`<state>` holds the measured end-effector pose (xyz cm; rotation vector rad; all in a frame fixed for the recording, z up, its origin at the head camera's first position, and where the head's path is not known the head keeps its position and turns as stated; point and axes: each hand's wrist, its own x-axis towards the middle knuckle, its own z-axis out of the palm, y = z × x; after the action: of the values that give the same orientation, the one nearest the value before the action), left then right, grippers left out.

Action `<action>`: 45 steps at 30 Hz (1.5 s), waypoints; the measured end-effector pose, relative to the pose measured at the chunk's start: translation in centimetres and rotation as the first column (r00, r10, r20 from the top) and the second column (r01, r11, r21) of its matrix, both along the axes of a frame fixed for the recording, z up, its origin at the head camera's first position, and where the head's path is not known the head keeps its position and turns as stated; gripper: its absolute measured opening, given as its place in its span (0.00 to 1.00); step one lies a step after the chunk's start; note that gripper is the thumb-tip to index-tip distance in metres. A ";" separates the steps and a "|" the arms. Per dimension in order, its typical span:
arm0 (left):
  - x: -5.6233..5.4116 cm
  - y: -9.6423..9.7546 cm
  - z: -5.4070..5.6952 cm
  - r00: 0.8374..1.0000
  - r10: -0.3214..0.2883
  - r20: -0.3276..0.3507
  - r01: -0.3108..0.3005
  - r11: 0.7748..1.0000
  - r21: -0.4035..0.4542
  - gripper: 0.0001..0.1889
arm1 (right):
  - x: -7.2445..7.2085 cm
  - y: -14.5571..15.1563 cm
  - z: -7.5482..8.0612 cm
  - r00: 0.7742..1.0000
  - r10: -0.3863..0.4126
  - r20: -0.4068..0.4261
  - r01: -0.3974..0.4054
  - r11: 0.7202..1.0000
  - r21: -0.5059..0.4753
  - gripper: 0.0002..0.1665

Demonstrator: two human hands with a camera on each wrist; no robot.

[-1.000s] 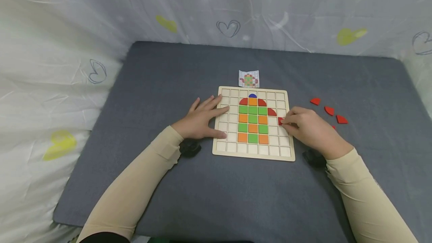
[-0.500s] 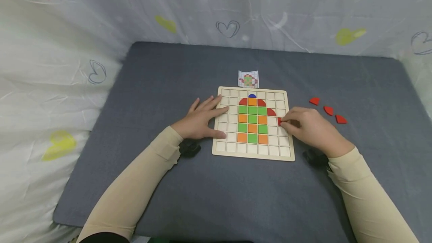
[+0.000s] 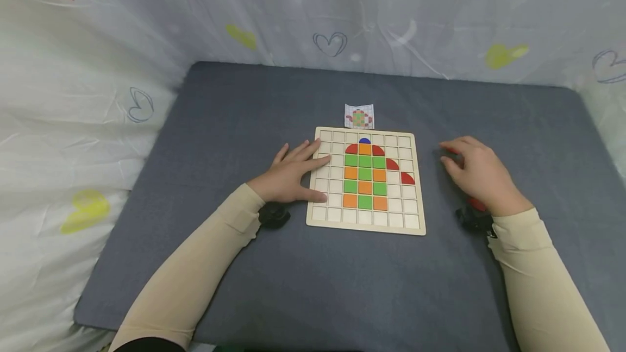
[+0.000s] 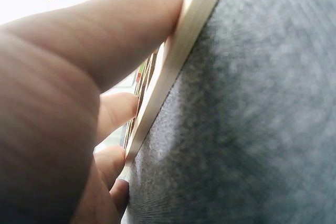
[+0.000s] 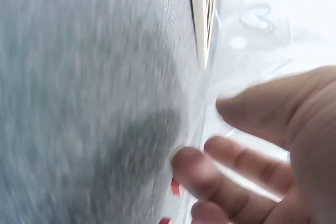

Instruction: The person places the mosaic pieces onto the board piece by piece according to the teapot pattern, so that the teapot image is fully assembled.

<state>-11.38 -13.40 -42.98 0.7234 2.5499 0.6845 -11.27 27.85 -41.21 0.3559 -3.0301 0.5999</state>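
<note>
A pale wooden grid board (image 3: 362,228) lies on the grey table with green and orange square tiles in its middle columns. A blue half-round tile (image 3: 364,140) tops them, and red quarter-round tiles sit beside and to the right, the outermost red tile (image 3: 408,178) in a cell near the right edge. My left hand (image 3: 290,178) rests on the board's left edge, fingers spread; the left wrist view shows fingertips along the wooden rim (image 4: 173,56). Off the board to the right, my right hand (image 3: 479,175) hovers with loosely bent fingers, holding nothing.
A small printed pattern card (image 3: 359,117) stands behind the board. Loose red tiles (image 5: 176,187) lie on the table beyond my right fingers, mostly hidden by the hand in the head view. A light printed curtain (image 3: 401,20) hangs behind the table.
My right hand has let go of the red quarter-round tile, which now lies in its cell, and has moved right, away from the board. My left hand has stayed put.
</note>
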 end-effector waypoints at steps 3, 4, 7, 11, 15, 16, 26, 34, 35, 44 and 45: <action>0.1 -0.1 0.1 1.000 0.004 0.001 -0.004 1.000 -0.003 0.51 | -0.5 0.5 -0.2 0.999 -0.028 0.019 0.027 0.999 0.026 0.24; 0.1 -0.1 0.1 1.000 0.006 -0.001 -0.006 1.000 -0.005 0.51 | -0.7 0.6 -0.3 0.999 -0.032 0.024 0.031 0.999 0.037 0.24; 0.1 -0.2 0.1 1.000 0.011 -0.005 -0.011 1.000 -0.013 0.51 | -1.0 0.8 -0.5 0.999 -0.031 0.021 0.030 0.998 0.061 0.24; 0.1 -0.3 0.0 1.000 0.015 -0.007 -0.015 1.000 -0.018 0.51 | -1.1 0.7 -0.6 1.000 -0.022 0.016 0.021 0.996 0.085 0.23; 0.1 -0.3 0.1 1.000 0.016 -0.009 -0.016 1.000 -0.020 0.52 | -1.0 0.7 -0.6 0.999 -0.032 0.029 0.029 0.993 0.115 0.21; 0.1 -0.3 0.1 1.000 0.016 -0.009 -0.017 1.000 -0.020 0.51 | -1.0 0.7 -0.6 0.999 -0.033 0.031 0.029 0.993 0.118 0.21; 0.1 -0.4 0.2 1.000 0.020 -0.011 -0.021 1.000 -0.021 0.52 | -0.9 0.6 -0.3 0.997 -0.012 0.073 0.004 0.995 0.104 0.19; 0.0 -0.1 -0.2 1.000 0.007 -0.014 -0.007 1.000 -0.018 0.51 | -0.3 0.8 0.2 0.995 0.024 0.095 -0.030 0.998 0.058 0.14; 0.0 -0.1 -0.2 1.000 0.006 -0.017 -0.007 1.000 -0.018 0.51 | -0.2 0.8 0.3 0.995 0.027 0.100 -0.032 0.998 0.054 0.13; 0.0 0.1 -0.2 1.000 0.008 -0.019 -0.008 1.000 -0.028 0.51 | 0.6 0.2 0.8 0.992 0.052 0.115 -0.061 0.995 0.075 0.05; 0.0 0.1 -0.2 1.000 0.008 -0.018 -0.009 1.000 -0.029 0.51 | 0.7 0.1 0.8 0.992 0.063 0.110 -0.071 0.994 0.079 0.05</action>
<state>-11.39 -13.26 -43.20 0.7128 2.5752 0.6452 -10.57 27.93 -40.40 0.4444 -3.1644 0.5144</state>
